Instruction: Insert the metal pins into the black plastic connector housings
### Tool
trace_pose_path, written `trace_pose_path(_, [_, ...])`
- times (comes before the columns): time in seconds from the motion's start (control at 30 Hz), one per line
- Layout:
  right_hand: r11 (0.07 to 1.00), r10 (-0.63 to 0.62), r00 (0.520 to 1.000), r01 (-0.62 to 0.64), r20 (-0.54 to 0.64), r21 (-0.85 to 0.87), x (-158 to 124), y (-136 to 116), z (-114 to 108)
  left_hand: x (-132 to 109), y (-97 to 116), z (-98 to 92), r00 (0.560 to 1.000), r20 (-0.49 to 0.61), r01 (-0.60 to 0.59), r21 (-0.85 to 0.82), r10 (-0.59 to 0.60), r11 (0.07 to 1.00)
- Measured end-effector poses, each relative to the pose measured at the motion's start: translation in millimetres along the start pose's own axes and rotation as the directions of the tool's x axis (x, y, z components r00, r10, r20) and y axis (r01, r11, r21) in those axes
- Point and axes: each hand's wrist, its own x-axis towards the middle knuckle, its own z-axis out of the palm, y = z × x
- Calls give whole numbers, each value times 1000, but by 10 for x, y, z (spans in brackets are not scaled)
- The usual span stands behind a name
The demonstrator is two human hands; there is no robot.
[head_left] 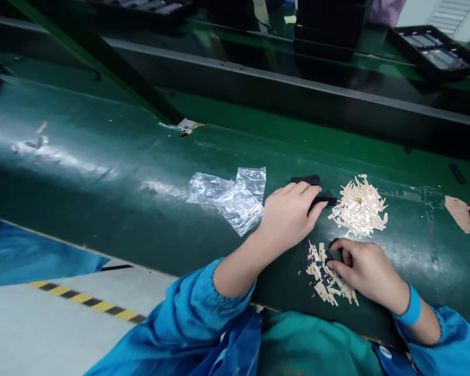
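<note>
- Lying near the front edge of the glossy green counter (pixel 141 224): a loose scatter of small, flat, cream-coloured strips (pixel 324 282), mixed with dark pieces.
- At its right side, the right hand (pixel 360 263), partly curled, thumb and forefinger slightly parted; impossible to say whether gripping anything.
- Beyond the scatter, the left hand (pixel 292 211), thumb and fingers bent around a narrow black strip (pixel 326 200); firmness of hold unclear.
- Just right of that strip, a larger mound of cream-coloured strips (pixel 359 206).
- Left of the left hand, crumpled clear plastic bags (pixel 235 198).
</note>
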Motion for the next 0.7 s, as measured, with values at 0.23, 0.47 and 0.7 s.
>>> trace_pose_path(0.23, [915, 93, 993, -114, 73, 387, -2, 86, -63, -60, 145, -67, 980, 70, -140, -424, 187, 895])
trace_pose_path(0.47, [845, 107, 992, -59, -61, 532, -20, 170, -165, -51, 235, -68, 931, 298, -26, -526, 212, 850])
trace_pose_path(0.7, [682, 113, 940, 162, -322, 713, -69, 144, -269, -54, 330, 70, 790, 566, 478, -809, 234, 343])
